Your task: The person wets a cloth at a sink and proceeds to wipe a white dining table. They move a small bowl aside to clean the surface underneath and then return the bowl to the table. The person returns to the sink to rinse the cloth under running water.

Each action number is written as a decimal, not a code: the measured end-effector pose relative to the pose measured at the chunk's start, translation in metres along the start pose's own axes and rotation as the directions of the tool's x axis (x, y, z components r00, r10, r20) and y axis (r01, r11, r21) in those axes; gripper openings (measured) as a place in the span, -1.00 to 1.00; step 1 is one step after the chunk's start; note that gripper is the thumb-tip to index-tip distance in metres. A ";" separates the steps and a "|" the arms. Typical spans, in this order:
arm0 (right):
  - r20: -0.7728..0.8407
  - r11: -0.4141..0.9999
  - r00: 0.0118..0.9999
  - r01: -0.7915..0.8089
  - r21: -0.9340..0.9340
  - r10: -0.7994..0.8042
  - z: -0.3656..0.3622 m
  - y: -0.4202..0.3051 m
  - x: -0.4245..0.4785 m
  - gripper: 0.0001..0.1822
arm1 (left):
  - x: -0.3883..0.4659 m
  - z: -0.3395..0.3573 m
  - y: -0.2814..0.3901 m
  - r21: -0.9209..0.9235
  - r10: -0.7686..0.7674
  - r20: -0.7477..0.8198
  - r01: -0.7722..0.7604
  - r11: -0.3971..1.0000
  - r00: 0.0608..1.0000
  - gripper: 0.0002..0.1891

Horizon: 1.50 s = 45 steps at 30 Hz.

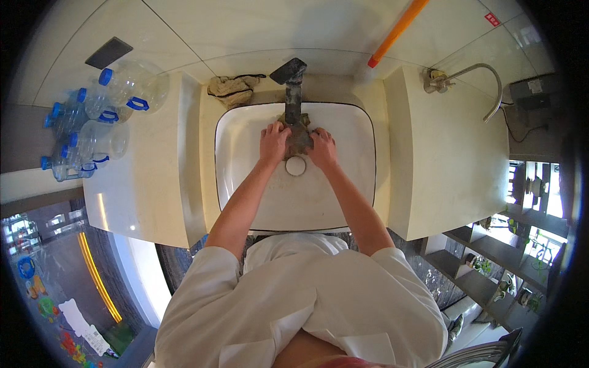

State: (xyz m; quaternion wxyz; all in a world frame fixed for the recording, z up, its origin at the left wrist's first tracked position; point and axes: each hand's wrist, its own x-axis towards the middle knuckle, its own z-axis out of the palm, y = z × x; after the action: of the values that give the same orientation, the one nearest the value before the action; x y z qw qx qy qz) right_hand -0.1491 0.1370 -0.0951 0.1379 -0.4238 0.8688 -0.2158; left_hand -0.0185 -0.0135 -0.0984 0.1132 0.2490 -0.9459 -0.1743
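Observation:
A wet grey-brown cloth (299, 138) lies in the white rectangular washbasin (294, 207), below the spout of the dark faucet (293, 101). My left hand (274, 141) grips the cloth's left edge with bent fingers. On the other side my right hand (323, 146) holds its right edge, fingers curled. Just below the cloth is the round white drain cover (295, 166). Whether water is running cannot be told.
A crumpled beige cloth (234, 89) lies behind the basin at left. Several empty plastic bottles with blue caps (103, 133) crowd the left counter (147, 184). A curved metal tap (478, 66) rises over the right counter (451, 152). An orange tube (398, 32) stands against the wall.

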 end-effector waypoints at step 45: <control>0.021 0.936 0.951 0.308 -0.168 -0.309 0.018 -0.011 0.018 0.16 | 0.007 -0.016 -0.004 0.073 0.178 0.079 -0.184 0.980 0.981 -0.04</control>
State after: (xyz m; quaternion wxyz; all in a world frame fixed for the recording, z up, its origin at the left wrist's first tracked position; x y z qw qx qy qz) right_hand -0.1446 0.1112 -0.1065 0.0633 -0.5644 0.8071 -0.1612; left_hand -0.0183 -0.0248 -0.0839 0.0845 0.1597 -0.9744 -0.1339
